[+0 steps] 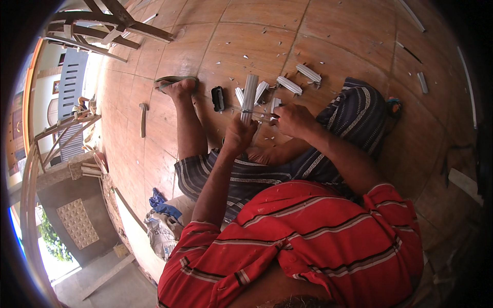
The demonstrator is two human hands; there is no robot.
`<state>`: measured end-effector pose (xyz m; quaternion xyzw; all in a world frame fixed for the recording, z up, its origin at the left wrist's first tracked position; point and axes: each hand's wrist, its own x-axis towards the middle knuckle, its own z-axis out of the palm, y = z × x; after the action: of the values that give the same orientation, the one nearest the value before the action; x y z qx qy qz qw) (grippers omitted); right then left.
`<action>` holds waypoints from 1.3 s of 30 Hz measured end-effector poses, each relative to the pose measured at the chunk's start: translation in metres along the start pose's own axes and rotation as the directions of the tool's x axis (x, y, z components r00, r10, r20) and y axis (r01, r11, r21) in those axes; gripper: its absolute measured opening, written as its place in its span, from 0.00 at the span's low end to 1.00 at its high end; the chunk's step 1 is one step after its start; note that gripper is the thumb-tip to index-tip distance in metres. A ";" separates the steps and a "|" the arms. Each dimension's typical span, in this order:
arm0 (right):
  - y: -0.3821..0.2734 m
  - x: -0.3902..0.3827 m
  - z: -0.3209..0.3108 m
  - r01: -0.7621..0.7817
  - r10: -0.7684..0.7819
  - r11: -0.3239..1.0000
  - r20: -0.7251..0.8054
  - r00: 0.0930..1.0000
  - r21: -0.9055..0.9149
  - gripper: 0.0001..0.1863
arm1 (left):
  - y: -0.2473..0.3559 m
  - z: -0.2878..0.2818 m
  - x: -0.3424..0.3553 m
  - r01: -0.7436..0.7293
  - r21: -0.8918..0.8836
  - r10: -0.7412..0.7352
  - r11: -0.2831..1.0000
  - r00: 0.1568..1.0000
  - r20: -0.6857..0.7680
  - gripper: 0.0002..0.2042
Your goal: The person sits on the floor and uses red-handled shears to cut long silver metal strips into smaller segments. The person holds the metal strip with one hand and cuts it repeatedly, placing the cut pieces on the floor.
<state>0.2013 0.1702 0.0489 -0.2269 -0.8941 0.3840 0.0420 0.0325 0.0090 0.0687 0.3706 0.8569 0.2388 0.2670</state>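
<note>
My left hand (pixel 239 134) is closed round the lower end of a pale grey ribbed strip (pixel 250 91), which stands up from the fist. To its right, my right hand (pixel 295 121) is closed on a tool with a thin dark shaft (pixel 262 114). The shaft reaches across to the strip just above my left fingers; its handle is hidden, so its exact kind does not show. Several short ribbed pieces lie on the floor beyond my hands, among them one piece (pixel 289 85) and another (pixel 308 74). Left of the strip lies a small black open case (pixel 217 98).
Small pale scraps are scattered over the tiled floor (pixel 257 36). A wooden-handled tool (pixel 143 120) lies left of my sandalled foot (pixel 179 86). Wooden furniture legs (pixel 136 28) stand at the far left. A sack (pixel 163 233) sits by my left side; loose strips lie right.
</note>
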 end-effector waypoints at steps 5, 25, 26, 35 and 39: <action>0.000 0.010 -0.002 0.077 -0.079 0.996 0.066 0.995 0.034 0.18 | 0.014 0.001 -0.003 0.041 -0.173 -0.028 0.984 0.997 0.078 0.19; 0.000 0.019 -0.040 -0.204 0.134 -0.059 0.210 0.968 0.977 0.18 | 0.025 -0.010 -0.012 -0.483 0.048 0.478 0.874 0.874 0.088 0.33; 0.005 0.022 -0.034 -0.192 0.138 -0.057 0.198 0.970 0.980 0.19 | 0.025 -0.012 -0.009 -0.511 0.048 0.506 0.858 0.858 0.085 0.34; 0.022 0.032 -0.025 -0.348 0.229 0.184 0.304 0.925 0.919 0.19 | 0.071 -0.063 0.011 -0.701 0.216 0.724 0.680 0.689 -0.042 0.20; 0.014 0.036 -0.010 -0.278 0.129 -0.132 0.294 0.947 0.952 0.14 | 0.089 -0.061 0.015 -0.785 0.241 0.726 0.571 0.620 0.296 0.25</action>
<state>0.1770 0.2013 0.0421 -0.2370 -0.2718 0.9284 0.0899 0.0303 0.0619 0.1643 0.7607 0.6178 0.1433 0.1385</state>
